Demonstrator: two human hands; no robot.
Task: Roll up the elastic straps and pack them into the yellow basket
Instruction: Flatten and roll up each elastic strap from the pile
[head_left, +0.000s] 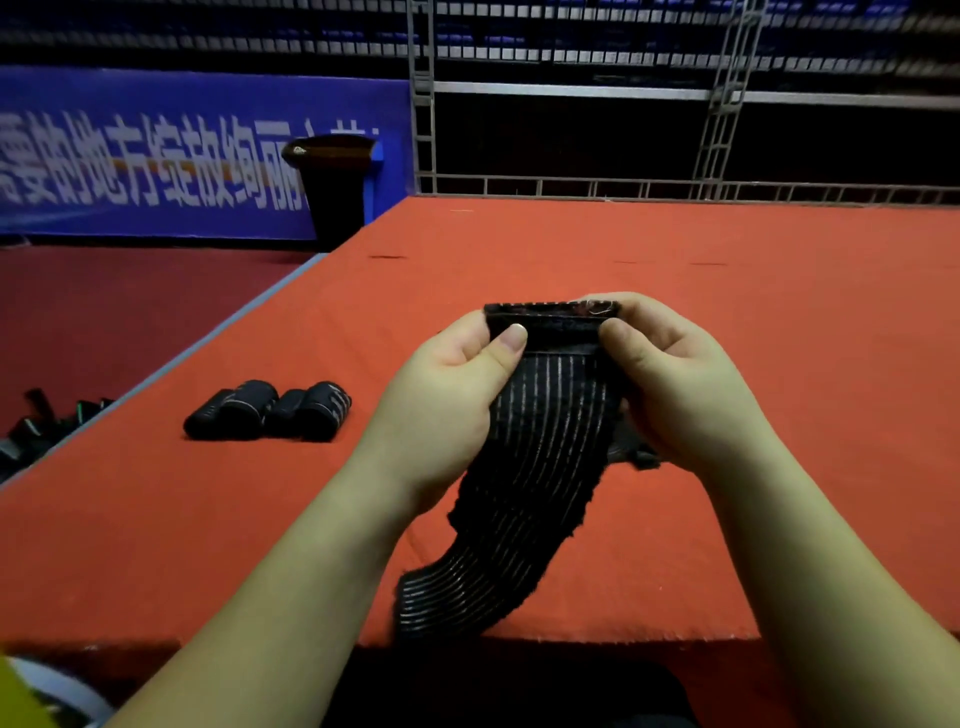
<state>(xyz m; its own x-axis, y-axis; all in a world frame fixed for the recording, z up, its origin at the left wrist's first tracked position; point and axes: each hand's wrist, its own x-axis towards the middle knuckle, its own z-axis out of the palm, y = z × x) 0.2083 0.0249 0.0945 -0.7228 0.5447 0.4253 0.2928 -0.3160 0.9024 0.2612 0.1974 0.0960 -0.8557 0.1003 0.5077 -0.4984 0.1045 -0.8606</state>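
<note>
the left hand (447, 395) and right hand (670, 379) each pinch one end of the folded top edge of a black striped elastic strap (524, 467), held above the red counter (675, 249), its free length trailing down over the near edge. four rolled straps (267, 410) lie together on the counter, left of the hands. a yellow object (15, 696), cut off at the lower-left corner, cannot be identified.

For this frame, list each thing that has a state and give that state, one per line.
Striped strap: unrolled, top end pinched by both hands, tail hanging over the platform edge.
Left hand: pinching the strap's top left corner.
Right hand: gripping the strap's top right end.
Rolled straps: rolled, lying together on the red platform, not yet packed.
Loose straps: unrolled heap left of the platform.
</note>
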